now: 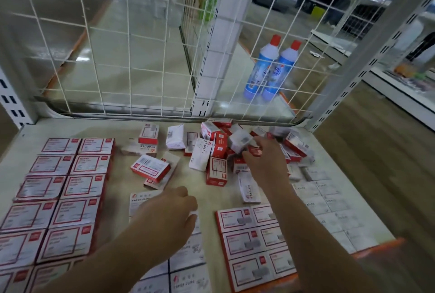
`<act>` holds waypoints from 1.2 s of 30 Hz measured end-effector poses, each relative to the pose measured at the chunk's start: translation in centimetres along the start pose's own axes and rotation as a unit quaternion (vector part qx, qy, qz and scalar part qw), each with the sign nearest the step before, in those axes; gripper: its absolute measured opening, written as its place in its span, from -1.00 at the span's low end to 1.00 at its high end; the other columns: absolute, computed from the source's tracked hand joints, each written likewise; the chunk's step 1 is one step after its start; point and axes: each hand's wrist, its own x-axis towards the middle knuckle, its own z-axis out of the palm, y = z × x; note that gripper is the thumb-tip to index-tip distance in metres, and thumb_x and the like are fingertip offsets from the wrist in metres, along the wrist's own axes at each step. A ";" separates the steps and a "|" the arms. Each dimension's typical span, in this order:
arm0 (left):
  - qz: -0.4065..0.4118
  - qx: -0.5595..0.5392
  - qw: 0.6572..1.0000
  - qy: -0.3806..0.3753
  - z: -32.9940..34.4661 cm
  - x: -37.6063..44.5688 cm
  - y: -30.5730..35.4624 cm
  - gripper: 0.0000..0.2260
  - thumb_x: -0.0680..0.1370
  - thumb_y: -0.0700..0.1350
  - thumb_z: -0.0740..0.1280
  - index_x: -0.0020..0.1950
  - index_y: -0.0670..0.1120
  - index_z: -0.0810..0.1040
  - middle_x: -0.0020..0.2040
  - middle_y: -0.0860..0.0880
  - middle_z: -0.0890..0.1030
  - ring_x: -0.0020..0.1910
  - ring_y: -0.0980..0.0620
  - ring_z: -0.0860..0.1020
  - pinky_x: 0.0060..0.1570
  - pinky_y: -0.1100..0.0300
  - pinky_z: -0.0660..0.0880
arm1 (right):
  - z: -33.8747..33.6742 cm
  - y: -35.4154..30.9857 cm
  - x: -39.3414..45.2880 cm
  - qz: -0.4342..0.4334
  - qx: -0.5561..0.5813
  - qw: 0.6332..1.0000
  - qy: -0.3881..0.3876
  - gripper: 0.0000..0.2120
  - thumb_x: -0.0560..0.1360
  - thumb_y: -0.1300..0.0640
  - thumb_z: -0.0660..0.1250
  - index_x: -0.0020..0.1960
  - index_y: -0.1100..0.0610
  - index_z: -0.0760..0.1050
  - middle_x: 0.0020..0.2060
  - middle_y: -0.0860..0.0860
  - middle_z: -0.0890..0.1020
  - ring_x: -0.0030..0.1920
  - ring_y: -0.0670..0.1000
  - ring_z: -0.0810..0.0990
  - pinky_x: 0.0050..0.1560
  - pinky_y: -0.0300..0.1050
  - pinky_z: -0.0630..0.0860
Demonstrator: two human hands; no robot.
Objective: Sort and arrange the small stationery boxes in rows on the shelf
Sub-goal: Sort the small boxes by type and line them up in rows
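A loose pile of small red and white stationery boxes (219,149) lies at the back middle of the shelf (115,201). Red-framed boxes (77,186) sit in two neat columns on the left. A column of white paper clips boxes (186,259) runs down the middle, and my left hand (174,210) grips its top box (141,201). More red-framed boxes (254,241) form rows at front right, with white boxes (329,210) in rows beyond them. My right hand (263,161) reaches into the pile and pinches a small red box (256,151).
A white wire mesh panel (141,57) closes the back of the shelf. Behind it stand two blue bottles with red caps (270,69). White slotted uprights (367,64) frame the sides. The shelf's orange front edge (381,248) shows at lower right.
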 end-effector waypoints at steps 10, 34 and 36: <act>-0.019 0.004 0.999 -0.030 0.1 1.2 0.1 -0.75 0.61 0.08 0.10 0.17 0.07 0.48 0.02 0.12 0.44 -0.01 0.18 0.45 0.05 0.30 0.43 | 1.3 0.4 2.5 0.027 0.000 0.998 -0.061 -0.63 0.44 -0.06 0.39 0.15 0.11 0.45 0.09 0.05 0.50 0.05 0.00 0.47 -0.02 -0.19 0.38; -0.041 -0.069 0.997 -0.003 -0.7 0.2 -0.5 -0.75 0.60 0.01 0.15 0.26 0.13 0.43 0.17 0.19 0.45 0.11 0.20 0.45 0.12 0.29 0.43 | -2.2 -0.9 0.1 -0.026 0.059 0.998 -0.005 -0.60 0.46 0.17 0.35 0.28 0.16 0.45 0.15 0.07 0.54 0.07 -0.05 0.47 0.03 -0.22 0.42; -0.042 -0.067 0.997 -0.001 -1.0 -0.2 -0.6 -0.75 0.59 0.01 0.15 0.27 0.14 0.41 0.20 0.19 0.45 0.13 0.21 0.45 0.14 0.28 0.43 | -2.3 -1.6 -0.9 -0.027 0.061 0.998 -0.013 -0.57 0.45 0.15 0.36 0.31 0.13 0.43 0.17 0.06 0.53 0.13 -0.01 0.49 0.14 -0.12 0.47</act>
